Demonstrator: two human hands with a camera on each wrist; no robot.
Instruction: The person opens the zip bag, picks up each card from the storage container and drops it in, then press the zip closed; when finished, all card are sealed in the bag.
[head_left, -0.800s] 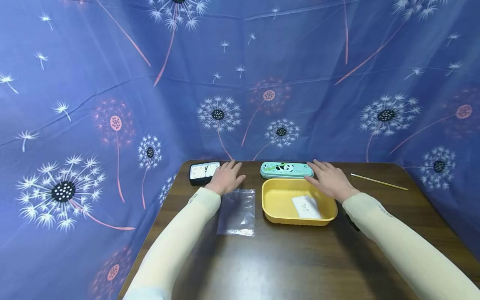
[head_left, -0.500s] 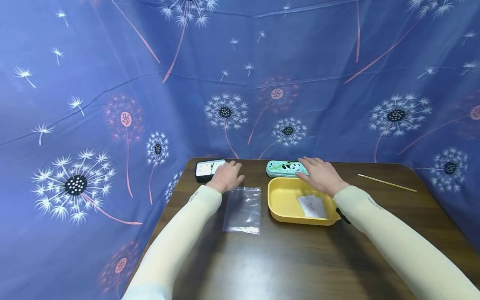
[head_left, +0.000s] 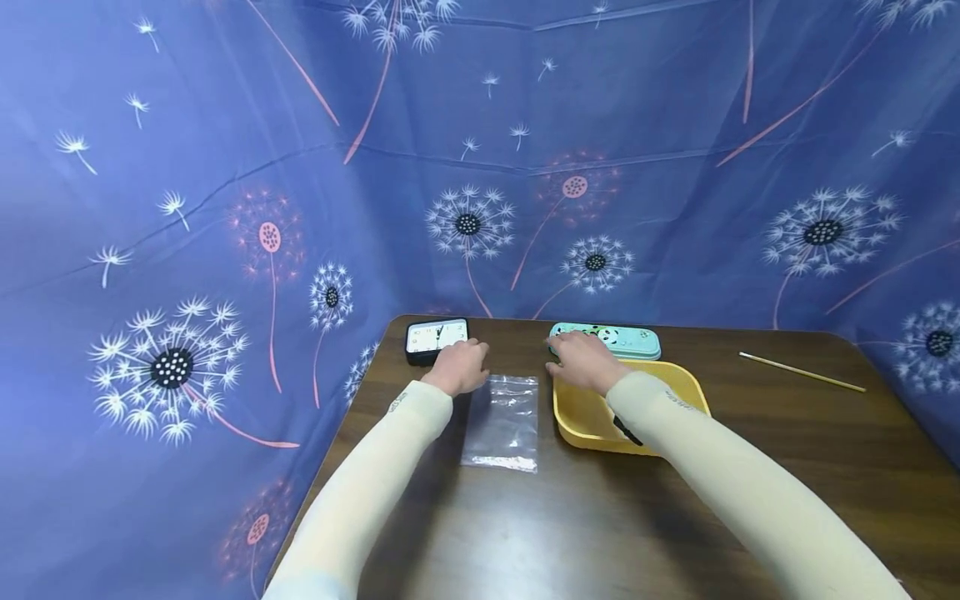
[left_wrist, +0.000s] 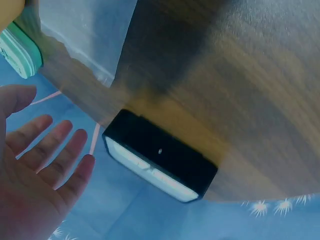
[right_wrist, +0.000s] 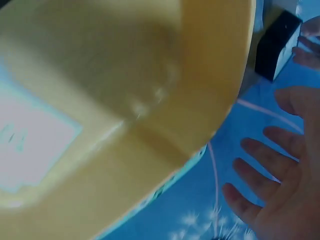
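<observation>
My left hand [head_left: 459,368], fingers spread, is held beside a black-framed clock [head_left: 424,338]; the left wrist view shows a gap between fingers and clock. Below that hand a clear plastic bag [head_left: 501,433] lies flat on the table. Over the left side of a yellow basin [head_left: 592,444] hovers my right hand [head_left: 587,362], its fingers extended and nothing in them. A white packet [right_wrist: 35,140] rests inside the basin; my right forearm hides it in the head view. Just behind the basin lies a mint-green panda pencil case [head_left: 637,342], partly covered by the right hand.
A thin yellow stick with a white tip [head_left: 802,372] lies at the right of the wooden table [head_left: 495,542]. A blue cloth printed with dandelions [head_left: 675,217] hangs behind the table and along its sides.
My right hand has moved left across the basin, from its right side to its left. The left hand has shifted slightly right from the clock. The head view has turned a little right.
</observation>
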